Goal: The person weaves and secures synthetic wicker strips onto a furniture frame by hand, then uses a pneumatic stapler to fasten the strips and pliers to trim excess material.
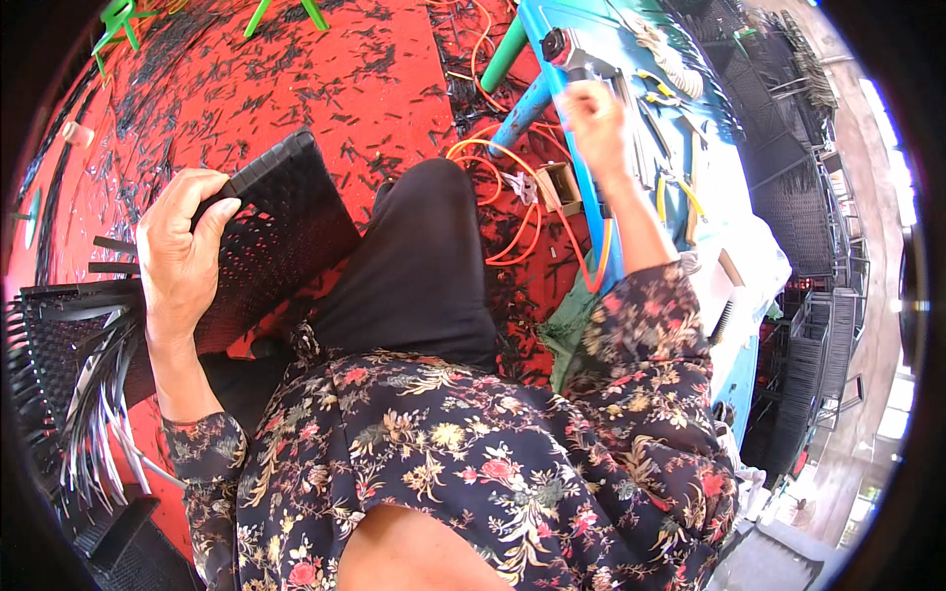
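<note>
My left hand is closed on the upper edge of a black woven panel, thumb on the near face and fingers over the rim. The panel tilts beside my left knee. Over the edge of a blue table, my right hand is raised with its fingers curled. They are smeared by motion, so what they hold, if anything, is unclear. Just beyond them lies a dark and silver power tool. An orange hose reaches up to my right wrist.
Pliers and cutters with yellow handles lie on the blue table. Black strips litter the red floor. Loose strips hang from woven work at left. Dark woven frames are stacked at right. A small cardboard box sits under the table.
</note>
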### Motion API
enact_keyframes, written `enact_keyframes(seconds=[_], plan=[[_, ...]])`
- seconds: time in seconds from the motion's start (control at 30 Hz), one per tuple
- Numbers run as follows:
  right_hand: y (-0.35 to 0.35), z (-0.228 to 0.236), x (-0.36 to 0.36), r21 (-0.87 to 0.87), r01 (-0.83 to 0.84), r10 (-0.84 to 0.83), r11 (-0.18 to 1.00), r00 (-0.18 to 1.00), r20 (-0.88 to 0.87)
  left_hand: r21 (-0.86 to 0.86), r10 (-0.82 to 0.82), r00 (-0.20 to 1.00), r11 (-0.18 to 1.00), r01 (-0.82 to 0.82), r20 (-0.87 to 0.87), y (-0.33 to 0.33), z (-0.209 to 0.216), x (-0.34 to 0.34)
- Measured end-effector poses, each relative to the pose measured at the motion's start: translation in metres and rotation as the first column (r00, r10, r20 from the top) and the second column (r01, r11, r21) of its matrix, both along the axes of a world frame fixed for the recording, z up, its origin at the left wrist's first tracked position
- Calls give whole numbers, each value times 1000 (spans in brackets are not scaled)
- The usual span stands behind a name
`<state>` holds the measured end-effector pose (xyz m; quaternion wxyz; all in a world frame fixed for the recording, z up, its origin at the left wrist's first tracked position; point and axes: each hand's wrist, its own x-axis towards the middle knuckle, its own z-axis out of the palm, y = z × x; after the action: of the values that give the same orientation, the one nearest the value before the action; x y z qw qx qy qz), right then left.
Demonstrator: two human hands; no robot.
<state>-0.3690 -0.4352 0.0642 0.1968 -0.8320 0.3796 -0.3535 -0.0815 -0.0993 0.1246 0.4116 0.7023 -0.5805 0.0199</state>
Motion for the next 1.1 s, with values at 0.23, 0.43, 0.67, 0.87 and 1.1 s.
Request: enact_keyframes(seconds=[0.23,0.43,0.67,0.87,1.1], plan=[[-111,3,-28,-93,418,-391,904,716,-579,-30,-10,999,999,11,39,-3,3,-1],[-115,1,-1,97,426,-266,899,709,-653,-48,35,995,998,-31,89,8,-3,-8],[-105,1,-4,48,486,-299,872,610,-734,-131,87,961,990,-54,261,1,-4,-10],[-74,55,-12,313,263,-28,912,803,-595,-154,120,958,985,-82,259,-2,-25,-8],[109,174,48,554,-282,394,783,915,-91,-151,78,982,987,-52,172,7,-25,7]])
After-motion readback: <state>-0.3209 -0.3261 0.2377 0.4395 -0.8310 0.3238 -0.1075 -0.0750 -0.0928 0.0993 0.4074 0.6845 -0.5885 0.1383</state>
